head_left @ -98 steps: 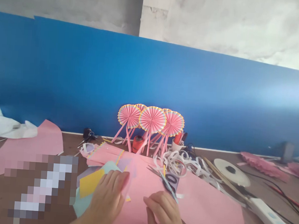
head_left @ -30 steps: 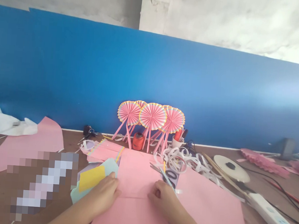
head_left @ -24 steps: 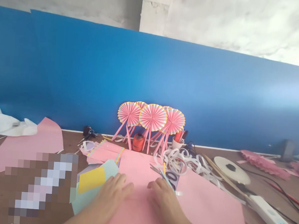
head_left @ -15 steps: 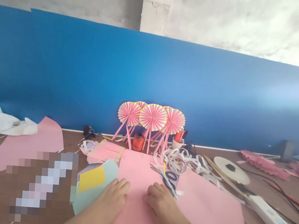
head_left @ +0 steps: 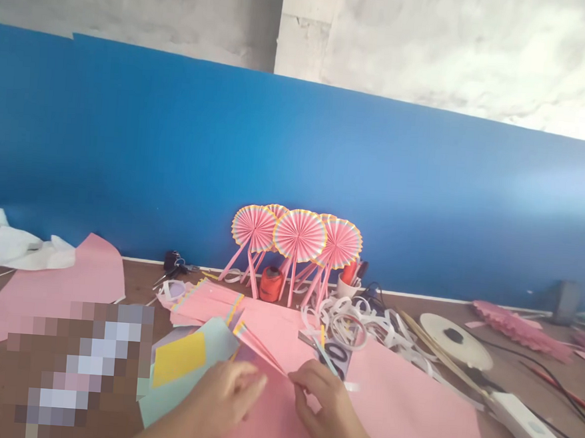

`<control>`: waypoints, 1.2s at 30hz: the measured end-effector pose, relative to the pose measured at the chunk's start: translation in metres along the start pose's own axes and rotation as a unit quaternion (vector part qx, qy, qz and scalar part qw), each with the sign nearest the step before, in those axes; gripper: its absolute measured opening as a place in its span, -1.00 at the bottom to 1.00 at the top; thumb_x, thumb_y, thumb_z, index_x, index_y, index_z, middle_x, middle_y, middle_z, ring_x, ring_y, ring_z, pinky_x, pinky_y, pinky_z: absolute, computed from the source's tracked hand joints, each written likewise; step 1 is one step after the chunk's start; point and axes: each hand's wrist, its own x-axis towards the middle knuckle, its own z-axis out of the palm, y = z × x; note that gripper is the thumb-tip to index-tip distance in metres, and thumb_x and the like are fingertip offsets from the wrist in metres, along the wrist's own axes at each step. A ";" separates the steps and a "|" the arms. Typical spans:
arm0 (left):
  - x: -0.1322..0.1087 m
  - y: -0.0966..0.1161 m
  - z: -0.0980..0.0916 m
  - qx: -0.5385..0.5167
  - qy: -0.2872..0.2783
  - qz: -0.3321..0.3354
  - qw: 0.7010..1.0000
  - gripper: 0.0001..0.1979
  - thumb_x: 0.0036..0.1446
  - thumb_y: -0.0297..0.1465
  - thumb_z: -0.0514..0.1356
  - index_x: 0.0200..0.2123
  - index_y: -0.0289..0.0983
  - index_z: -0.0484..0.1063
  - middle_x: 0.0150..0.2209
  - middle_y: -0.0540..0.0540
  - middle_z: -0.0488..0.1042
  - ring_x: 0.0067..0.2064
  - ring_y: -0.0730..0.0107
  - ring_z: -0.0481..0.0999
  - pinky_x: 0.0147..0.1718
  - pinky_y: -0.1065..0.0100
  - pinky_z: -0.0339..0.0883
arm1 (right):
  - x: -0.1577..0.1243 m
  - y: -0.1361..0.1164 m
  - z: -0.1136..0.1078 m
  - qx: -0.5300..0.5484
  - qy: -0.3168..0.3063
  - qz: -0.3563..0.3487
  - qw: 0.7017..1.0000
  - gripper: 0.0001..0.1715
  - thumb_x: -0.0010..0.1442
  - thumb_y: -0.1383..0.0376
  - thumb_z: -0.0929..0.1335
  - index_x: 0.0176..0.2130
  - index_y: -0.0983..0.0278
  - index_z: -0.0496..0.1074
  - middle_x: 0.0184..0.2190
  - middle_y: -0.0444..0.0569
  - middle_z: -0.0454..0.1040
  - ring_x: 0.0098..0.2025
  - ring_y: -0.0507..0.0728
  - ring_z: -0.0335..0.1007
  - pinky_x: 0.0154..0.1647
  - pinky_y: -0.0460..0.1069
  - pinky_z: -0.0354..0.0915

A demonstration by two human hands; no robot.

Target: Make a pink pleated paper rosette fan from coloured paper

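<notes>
Near the bottom centre, my right hand [head_left: 326,408] pinches the near end of a pink folded paper [head_left: 259,348] between thumb and fingertips. That paper has a yellow and blue edge at its far end and is raised at a slant. To the left, my left hand [head_left: 227,398] is half bent, fingers apart and apparently empty, above a pink sheet [head_left: 268,424]. Just beyond my right hand lie black-handled scissors [head_left: 337,353], with a thin pale blue strip [head_left: 327,359] across them. Beside my left hand are a light blue sheet [head_left: 170,397] and a yellow paper piece [head_left: 180,358].
Several round pink paper fans [head_left: 300,235] stand at the blue partition [head_left: 177,144], around an orange thread spool [head_left: 270,284]. White curled strips [head_left: 365,321], a pan lid [head_left: 455,340] and a power strip [head_left: 540,433] lie rightward. Pleated pink paper [head_left: 209,301] lies left of centre.
The pink folded paper now rises at a slant, its near end in my right fingertips. My left hand has turned, its fingers no longer flat against the sheet. The view has tilted slightly upward.
</notes>
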 end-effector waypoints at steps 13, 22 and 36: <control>-0.001 -0.016 -0.003 0.291 0.361 0.306 0.832 -0.76 0.21 -0.55 -0.04 -0.27 -0.26 0.41 -0.39 -0.10 0.48 -0.33 0.27 0.39 -0.30 0.26 0.15 | -0.007 -0.024 -0.006 -0.112 0.067 -0.136 0.982 -0.62 0.14 0.54 0.28 -0.07 0.22 0.29 -0.33 0.00 0.47 -0.29 0.14 0.39 -0.26 0.03 0.31; 0.017 -0.033 0.026 0.365 0.192 0.330 0.849 -0.74 0.27 -0.54 -0.02 -0.13 -0.21 0.43 -0.36 -0.07 0.43 -0.30 0.30 0.35 -0.33 0.29 0.16 | 0.000 -0.010 0.014 -0.181 0.003 -0.056 0.982 -0.82 0.17 0.45 0.28 -0.25 0.22 0.41 -0.33 -0.05 0.48 -0.27 0.15 0.32 -0.23 0.05 0.12; 0.009 -0.026 0.002 0.269 0.036 0.126 0.954 -0.78 0.17 -0.54 0.03 -0.42 -0.25 0.43 -0.32 -0.05 0.48 -0.25 0.33 0.43 -0.28 0.34 0.22 | 0.017 0.012 -0.006 -0.041 -0.250 0.198 0.947 -0.79 -0.03 0.48 0.28 -0.45 0.28 0.49 -0.42 -0.05 0.45 -0.34 0.09 0.33 -0.35 -0.06 0.12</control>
